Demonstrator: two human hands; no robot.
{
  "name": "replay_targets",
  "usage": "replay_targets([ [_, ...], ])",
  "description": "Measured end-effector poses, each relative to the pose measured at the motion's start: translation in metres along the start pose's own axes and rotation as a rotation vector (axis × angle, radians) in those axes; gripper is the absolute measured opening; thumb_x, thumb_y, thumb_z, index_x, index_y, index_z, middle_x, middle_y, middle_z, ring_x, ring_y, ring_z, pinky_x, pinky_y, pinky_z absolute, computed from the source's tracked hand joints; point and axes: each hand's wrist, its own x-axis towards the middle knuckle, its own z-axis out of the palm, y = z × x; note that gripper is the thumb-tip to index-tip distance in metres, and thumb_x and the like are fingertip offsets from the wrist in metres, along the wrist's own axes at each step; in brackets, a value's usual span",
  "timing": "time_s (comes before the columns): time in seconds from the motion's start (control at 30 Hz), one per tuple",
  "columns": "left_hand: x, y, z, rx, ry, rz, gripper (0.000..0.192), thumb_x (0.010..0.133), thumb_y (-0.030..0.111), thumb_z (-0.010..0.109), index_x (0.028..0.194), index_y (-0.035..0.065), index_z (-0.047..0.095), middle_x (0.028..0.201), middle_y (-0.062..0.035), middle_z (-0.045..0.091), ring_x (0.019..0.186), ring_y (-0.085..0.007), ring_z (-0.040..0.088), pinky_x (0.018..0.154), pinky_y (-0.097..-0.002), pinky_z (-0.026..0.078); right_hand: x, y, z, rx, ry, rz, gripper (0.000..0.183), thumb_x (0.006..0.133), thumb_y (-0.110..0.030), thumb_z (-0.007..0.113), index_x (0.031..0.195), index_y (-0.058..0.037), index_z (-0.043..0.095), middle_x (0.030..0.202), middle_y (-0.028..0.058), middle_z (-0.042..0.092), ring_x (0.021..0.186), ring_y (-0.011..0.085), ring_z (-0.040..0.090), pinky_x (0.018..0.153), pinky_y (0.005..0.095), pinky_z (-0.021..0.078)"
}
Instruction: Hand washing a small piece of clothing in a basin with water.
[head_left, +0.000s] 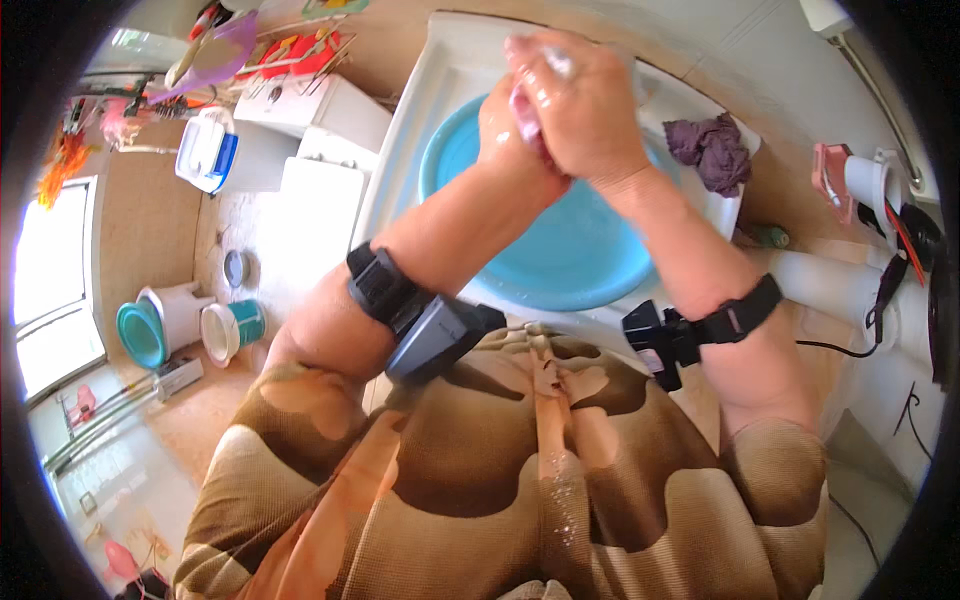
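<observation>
Both hands are wet and pressed together above a round blue basin (570, 262) that holds water. My right hand (592, 105) lies over my left hand (496, 124), its fingers folded across it. A small pink object (527, 118), which looks like a bar of soap, shows between the two palms, mostly hidden by the fingers. White lather (556, 60) sits on the back of my right hand. The basin stands inside a white sink (401, 127). A crumpled purple cloth (709, 154) rests on the sink's right rim.
A white washing machine or cabinet (319, 217) stands left of the sink. Tubs and a teal bucket (140, 334) are on the floor at far left. On the right wall, a holder (874, 184) carries a hair dryer and a cord. Black straps with devices (442, 330) sit on both forearms.
</observation>
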Motion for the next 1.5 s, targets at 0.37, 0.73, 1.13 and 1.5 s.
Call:
replay_targets([
  [0.37,0.067,-0.027,-0.092,0.491,0.432,-0.492,0.031,0.091,0.045,0.037,0.102,0.0206,0.053,0.093,-0.0018,0.058,0.079,-0.0184,0.056,0.063,-0.0370,0.044,-0.060,0.070,-0.063,0.304,0.029,1.252,0.035,0.083,-0.041,0.056,0.099,-0.0101,0.057,0.085,0.0023,0.063,0.075,0.0130,0.059,0.058,0.0296,0.0451],
  [0.73,0.144,-0.086,-0.121,0.121,0.266,-0.471,0.033,0.094,0.031,0.032,0.104,0.0052,0.050,0.091,-0.0145,0.056,0.074,-0.0292,0.055,0.063,-0.0419,0.045,-0.014,0.126,-0.085,0.689,-0.082,1.195,0.019,0.077,-0.011,0.057,0.095,-0.0081,0.060,0.090,0.0014,0.063,0.078,0.0081,0.058,0.057,0.0223,0.0413],
  [1.13,0.103,-0.047,-0.091,0.110,-0.014,-0.447,0.036,0.091,0.027,0.037,0.116,0.0060,0.052,0.120,-0.0156,0.054,0.111,-0.0287,0.052,0.094,-0.0477,0.040,-0.081,0.143,-0.028,0.893,0.108,1.230,0.032,0.086,-0.025,0.056,0.112,-0.0064,0.055,0.105,0.0064,0.061,0.092,0.0211,0.060,0.084,0.0384,0.0473],
  [1.5,0.112,-0.070,-0.100,0.156,0.143,-0.448,0.029,0.094,0.025,0.034,0.110,0.0072,0.051,0.102,-0.0107,0.059,0.096,-0.0270,0.058,0.079,-0.0465,0.048,-0.108,0.126,-0.049,0.783,-0.264,0.862,0.040,0.086,-0.017,0.057,0.122,-0.0041,0.046,0.111,0.0052,0.055,0.100,0.0144,0.053,0.085,0.0276,0.0419],
])
